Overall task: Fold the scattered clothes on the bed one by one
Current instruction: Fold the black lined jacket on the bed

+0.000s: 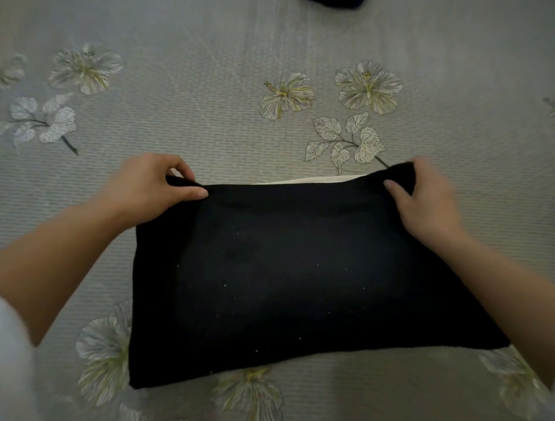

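Note:
A black garment (285, 276) lies folded into a wide rectangle on the bed, right in front of me. My left hand (150, 186) pinches its far left corner between thumb and fingers. My right hand (426, 201) grips the far right corner, fingers curled over the edge and thumb on top. A thin strip of white fabric (315, 179) shows beyond the black garment's far edge, between my hands; what it belongs to is hidden.
The bed is covered by a grey ribbed bedsheet (210, 120) printed with pale flowers and leaves. A dark piece of clothing (339, 3) peeks in at the top edge of the view.

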Tool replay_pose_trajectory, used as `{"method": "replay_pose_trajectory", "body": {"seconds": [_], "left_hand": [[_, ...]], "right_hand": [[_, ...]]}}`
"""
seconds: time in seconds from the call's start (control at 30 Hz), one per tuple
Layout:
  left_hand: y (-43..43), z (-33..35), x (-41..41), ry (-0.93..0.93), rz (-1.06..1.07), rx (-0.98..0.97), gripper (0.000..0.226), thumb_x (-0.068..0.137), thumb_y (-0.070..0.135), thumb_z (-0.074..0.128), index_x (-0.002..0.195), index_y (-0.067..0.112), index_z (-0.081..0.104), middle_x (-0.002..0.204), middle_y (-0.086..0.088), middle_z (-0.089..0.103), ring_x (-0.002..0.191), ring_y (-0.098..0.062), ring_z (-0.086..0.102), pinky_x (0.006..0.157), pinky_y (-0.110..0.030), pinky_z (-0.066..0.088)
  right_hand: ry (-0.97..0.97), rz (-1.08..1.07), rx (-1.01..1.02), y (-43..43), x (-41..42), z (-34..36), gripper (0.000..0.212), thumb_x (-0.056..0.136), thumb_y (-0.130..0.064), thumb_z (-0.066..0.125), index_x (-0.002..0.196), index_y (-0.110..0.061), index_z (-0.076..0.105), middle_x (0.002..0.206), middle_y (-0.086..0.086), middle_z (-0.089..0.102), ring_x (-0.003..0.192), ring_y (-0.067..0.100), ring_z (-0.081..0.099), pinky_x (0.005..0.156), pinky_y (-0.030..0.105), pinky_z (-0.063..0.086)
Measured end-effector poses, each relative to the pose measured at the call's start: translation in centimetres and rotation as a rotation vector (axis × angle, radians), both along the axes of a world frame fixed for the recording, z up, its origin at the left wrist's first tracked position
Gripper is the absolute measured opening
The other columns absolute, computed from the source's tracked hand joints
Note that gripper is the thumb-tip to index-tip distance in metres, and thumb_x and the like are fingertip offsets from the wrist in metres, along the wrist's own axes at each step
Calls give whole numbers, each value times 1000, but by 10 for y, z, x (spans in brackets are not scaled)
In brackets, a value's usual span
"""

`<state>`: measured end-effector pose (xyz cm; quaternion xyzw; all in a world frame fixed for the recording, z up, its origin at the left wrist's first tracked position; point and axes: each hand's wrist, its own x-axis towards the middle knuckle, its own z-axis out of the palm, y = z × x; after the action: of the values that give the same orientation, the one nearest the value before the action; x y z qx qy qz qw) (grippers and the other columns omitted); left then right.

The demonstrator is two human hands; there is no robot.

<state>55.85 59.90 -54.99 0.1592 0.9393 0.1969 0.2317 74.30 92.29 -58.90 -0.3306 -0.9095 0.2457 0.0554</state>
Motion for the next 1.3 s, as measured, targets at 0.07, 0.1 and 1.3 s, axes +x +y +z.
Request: {"method": "replay_pose_trajectory", "body": {"seconds": [0.07, 0.1, 1.3], "left_hand": [[3, -14, -4, 51, 19, -13, 32, 73, 41, 78, 95, 23, 65, 94, 5, 63, 76, -7, 54, 63, -23, 38], [4, -21, -5, 77, 40, -5, 35, 74, 39, 78, 101, 21, 64, 99, 2, 61, 81, -10, 53, 69, -25, 37], [43, -102, 143, 113, -212, -170, 67, 84, 72, 4, 145, 49, -13, 153, 3, -34, 138, -18, -36, 113, -53, -15]], "right_hand": [[-42, 32, 38, 1, -10, -8, 25, 92, -25, 59, 103, -5, 48, 94, 11, 54, 91, 33, 52, 76, 39, 39], [-57, 46, 52, 1, -14, -12, 25, 93, -26, 58, 104, -6, 48, 97, 12, 55, 93, 33, 53, 77, 41, 41], [-530, 372, 127, -49, 42, -47, 62, 85, -66, -3, 145, -51, -11, 159, -12, -18, 145, 16, -23, 115, 48, -14]]}}
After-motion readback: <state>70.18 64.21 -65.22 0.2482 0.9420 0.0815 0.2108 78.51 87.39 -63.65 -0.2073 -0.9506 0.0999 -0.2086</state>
